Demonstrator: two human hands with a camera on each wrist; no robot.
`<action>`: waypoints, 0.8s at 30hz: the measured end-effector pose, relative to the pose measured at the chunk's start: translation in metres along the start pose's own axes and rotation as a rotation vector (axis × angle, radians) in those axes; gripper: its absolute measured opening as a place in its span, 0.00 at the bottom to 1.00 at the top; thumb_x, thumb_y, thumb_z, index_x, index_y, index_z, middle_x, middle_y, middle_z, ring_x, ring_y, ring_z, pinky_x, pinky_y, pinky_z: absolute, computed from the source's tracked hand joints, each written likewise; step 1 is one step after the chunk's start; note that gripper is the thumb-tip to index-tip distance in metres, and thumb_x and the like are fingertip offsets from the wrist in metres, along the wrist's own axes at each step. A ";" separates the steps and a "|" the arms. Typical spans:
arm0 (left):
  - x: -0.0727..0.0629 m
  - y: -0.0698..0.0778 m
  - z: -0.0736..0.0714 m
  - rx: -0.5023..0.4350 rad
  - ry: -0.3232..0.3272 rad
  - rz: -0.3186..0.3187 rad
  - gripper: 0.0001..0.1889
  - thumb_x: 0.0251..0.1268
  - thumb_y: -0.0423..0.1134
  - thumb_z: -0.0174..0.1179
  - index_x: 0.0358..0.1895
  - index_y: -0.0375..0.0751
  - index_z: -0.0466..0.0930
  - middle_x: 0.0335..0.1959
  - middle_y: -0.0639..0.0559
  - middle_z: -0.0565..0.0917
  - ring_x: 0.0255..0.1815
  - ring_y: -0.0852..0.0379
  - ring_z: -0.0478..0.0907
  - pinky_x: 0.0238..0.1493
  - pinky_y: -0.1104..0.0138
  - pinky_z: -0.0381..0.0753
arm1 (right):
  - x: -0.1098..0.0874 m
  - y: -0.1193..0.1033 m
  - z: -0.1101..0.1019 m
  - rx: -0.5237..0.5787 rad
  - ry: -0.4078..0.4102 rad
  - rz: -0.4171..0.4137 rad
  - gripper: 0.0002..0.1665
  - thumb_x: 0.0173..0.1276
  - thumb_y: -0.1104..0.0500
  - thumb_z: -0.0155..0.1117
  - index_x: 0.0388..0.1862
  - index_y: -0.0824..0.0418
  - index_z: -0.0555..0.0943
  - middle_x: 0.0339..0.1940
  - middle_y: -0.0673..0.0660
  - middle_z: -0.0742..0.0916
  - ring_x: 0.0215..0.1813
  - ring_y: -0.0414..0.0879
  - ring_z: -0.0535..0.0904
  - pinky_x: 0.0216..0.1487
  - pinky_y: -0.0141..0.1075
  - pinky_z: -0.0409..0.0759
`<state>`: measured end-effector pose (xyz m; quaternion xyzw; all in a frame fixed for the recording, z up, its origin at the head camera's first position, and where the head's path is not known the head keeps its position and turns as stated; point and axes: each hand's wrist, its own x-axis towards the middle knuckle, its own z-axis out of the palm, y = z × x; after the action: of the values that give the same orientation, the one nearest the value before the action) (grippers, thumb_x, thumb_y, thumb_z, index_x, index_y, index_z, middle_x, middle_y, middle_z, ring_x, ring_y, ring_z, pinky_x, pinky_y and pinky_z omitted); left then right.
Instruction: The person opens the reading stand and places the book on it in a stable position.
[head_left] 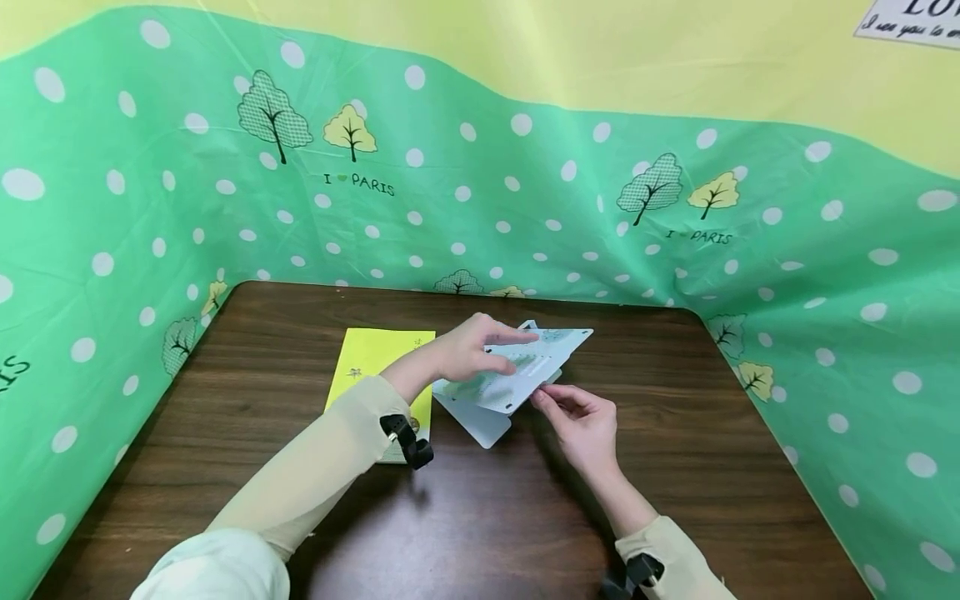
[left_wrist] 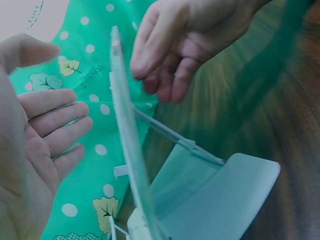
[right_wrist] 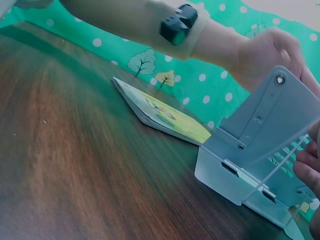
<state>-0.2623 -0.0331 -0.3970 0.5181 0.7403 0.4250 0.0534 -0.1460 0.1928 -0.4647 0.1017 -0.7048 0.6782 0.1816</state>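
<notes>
A pale blue-grey metal book stand (head_left: pixel 536 362) is partly unfolded on the table, its printed panel tilted up over a flat base plate (head_left: pixel 480 421). My left hand (head_left: pixel 480 350) reaches over the panel's face with its fingers spread; in the left wrist view, that hand (left_wrist: pixel 47 120) shows an open palm beside the panel, seen edge-on. At the stand's lower right edge, my right hand (head_left: pixel 585 421) pinches with thumb and forefinger. Thin wire supports (right_wrist: pixel 272 172) run behind the panel, close to the right fingers (right_wrist: pixel 306 167).
Left of the stand lies a yellow book (head_left: pixel 375 354), partly covered by the left forearm. The dark wooden table (head_left: pixel 480 517) ends at a green dotted curtain (head_left: pixel 465 200) at the back and both sides. Each wrist bears a black camera strap (head_left: pixel 407 440).
</notes>
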 end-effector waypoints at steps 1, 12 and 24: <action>0.002 -0.001 -0.003 -0.002 0.005 -0.020 0.29 0.68 0.39 0.65 0.70 0.30 0.78 0.52 0.40 0.90 0.48 0.65 0.83 0.56 0.69 0.78 | -0.001 -0.002 0.000 0.002 -0.004 0.005 0.07 0.63 0.78 0.74 0.40 0.79 0.88 0.36 0.73 0.90 0.37 0.46 0.92 0.41 0.34 0.88; 0.024 -0.012 -0.023 -0.071 -0.008 -0.260 0.20 0.82 0.40 0.57 0.68 0.35 0.82 0.64 0.46 0.85 0.65 0.60 0.80 0.65 0.67 0.77 | -0.020 -0.024 0.012 0.091 -0.072 0.022 0.12 0.59 0.82 0.73 0.43 0.82 0.86 0.40 0.79 0.88 0.41 0.47 0.91 0.46 0.40 0.89; 0.053 -0.027 -0.029 -0.061 -0.087 -0.315 0.21 0.84 0.41 0.56 0.71 0.37 0.79 0.67 0.48 0.83 0.70 0.56 0.76 0.68 0.67 0.74 | -0.034 -0.037 0.032 -0.032 -0.045 -0.023 0.10 0.58 0.76 0.79 0.39 0.72 0.89 0.34 0.67 0.91 0.34 0.48 0.90 0.39 0.36 0.89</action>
<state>-0.3213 -0.0098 -0.3783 0.4117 0.7962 0.4108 0.1671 -0.1041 0.1550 -0.4451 0.1221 -0.7182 0.6622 0.1751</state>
